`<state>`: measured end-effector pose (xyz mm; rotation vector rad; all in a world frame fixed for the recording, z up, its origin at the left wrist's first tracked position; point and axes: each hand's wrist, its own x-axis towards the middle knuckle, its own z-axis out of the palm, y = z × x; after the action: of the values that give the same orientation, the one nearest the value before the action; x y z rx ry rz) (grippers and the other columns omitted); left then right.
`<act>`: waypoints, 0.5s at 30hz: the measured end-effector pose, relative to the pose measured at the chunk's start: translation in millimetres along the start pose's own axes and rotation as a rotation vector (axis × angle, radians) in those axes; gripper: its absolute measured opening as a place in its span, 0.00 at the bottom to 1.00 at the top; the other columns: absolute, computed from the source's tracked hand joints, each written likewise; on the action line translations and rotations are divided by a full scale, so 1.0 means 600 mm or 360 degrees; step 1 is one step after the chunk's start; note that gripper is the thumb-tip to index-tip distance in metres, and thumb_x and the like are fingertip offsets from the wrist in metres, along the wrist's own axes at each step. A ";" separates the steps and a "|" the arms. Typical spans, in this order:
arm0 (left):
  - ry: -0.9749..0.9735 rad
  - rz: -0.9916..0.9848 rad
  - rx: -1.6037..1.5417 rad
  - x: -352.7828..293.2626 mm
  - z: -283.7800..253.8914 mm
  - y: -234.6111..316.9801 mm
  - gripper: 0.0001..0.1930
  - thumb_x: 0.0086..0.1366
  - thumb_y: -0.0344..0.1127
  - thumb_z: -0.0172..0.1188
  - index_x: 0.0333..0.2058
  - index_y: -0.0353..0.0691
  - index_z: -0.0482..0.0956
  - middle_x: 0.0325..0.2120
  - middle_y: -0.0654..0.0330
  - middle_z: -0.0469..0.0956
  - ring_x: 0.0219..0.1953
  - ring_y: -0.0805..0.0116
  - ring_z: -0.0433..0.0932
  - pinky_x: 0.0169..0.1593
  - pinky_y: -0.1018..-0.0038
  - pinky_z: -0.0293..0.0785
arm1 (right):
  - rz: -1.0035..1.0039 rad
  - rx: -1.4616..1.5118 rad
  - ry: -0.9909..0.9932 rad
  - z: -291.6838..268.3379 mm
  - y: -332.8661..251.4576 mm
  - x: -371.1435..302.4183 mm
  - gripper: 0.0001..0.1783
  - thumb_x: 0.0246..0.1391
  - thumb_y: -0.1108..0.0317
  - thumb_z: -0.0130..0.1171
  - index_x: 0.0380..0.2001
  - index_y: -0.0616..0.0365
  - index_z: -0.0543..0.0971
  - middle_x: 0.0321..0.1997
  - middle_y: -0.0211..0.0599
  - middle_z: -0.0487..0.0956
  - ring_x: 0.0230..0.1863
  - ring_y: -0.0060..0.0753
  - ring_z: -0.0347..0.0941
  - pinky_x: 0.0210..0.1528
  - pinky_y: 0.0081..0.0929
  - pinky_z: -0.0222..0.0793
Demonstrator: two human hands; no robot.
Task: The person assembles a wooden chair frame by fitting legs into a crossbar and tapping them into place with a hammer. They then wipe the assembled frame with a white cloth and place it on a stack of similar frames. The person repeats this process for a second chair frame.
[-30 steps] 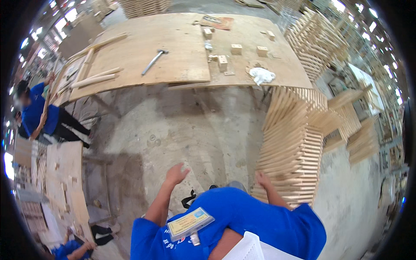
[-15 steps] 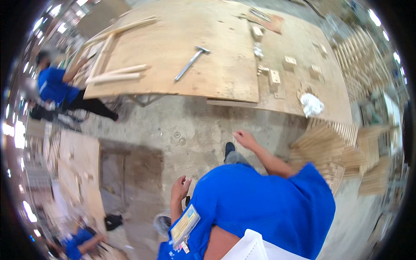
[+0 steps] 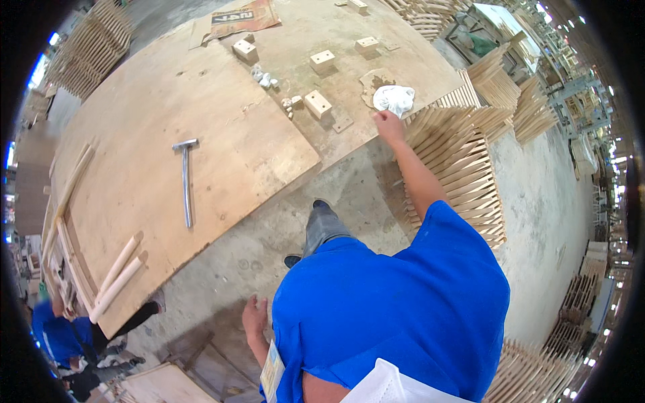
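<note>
My right hand (image 3: 388, 126) is over the near edge of the worktable, its fingers curled in with nothing visible in them. Just beyond it lies a crumpled white cloth (image 3: 394, 99); whether the hand touches the cloth I cannot tell. My left hand (image 3: 254, 317) hangs low beside my body, holding nothing, fingers loosely apart. On the plywood sheet (image 3: 222, 87) lies a metal hammer (image 3: 186, 181) with a long shiny handle. Several drilled wooden blocks stand on the table, among them one block (image 3: 318, 104) left of the cloth.
Stacked slatted wooden parts (image 3: 463, 161) rise close by my right arm. Wooden rods (image 3: 117, 279) and a wooden frame (image 3: 74, 265) lie at the table's left end, where a person in blue (image 3: 60, 332) works. A printed sheet (image 3: 242, 19) lies at the far side.
My view has swung to the right, and I stand closer to the table's right end. My right hand has reached out from over the floor to beside the white cloth. My left hand still hangs low.
</note>
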<state>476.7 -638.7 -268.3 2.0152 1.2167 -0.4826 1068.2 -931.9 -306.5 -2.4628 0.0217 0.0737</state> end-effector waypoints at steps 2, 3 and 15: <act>0.0149 0.0053 -0.0043 0.032 -0.027 0.034 0.30 0.71 0.52 0.62 0.62 0.36 0.78 0.51 0.45 0.85 0.53 0.50 0.84 0.58 0.60 0.78 | 0.0163 0.0070 0.0237 -0.038 0.036 0.066 0.29 0.60 0.43 0.63 0.53 0.54 0.84 0.50 0.46 0.86 0.53 0.49 0.82 0.59 0.41 0.75; 0.0190 0.0086 -0.0115 0.050 -0.039 0.049 0.30 0.70 0.52 0.62 0.62 0.36 0.78 0.50 0.45 0.85 0.52 0.50 0.85 0.57 0.60 0.78 | 0.0244 0.0118 0.0358 -0.048 0.044 0.096 0.32 0.59 0.41 0.64 0.56 0.53 0.83 0.53 0.48 0.85 0.55 0.50 0.81 0.60 0.42 0.74; -0.0232 -0.0022 -0.0263 0.109 0.017 0.280 0.30 0.71 0.51 0.63 0.66 0.39 0.75 0.57 0.47 0.82 0.58 0.52 0.82 0.60 0.60 0.77 | 0.0260 0.0161 0.0286 -0.019 0.070 0.243 0.27 0.48 0.60 0.70 0.50 0.61 0.78 0.53 0.55 0.81 0.54 0.50 0.79 0.59 0.43 0.73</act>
<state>655.6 -656.2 -251.4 1.8017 1.1438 -0.5096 1212.8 -971.3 -332.4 -2.3548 0.2979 -0.0762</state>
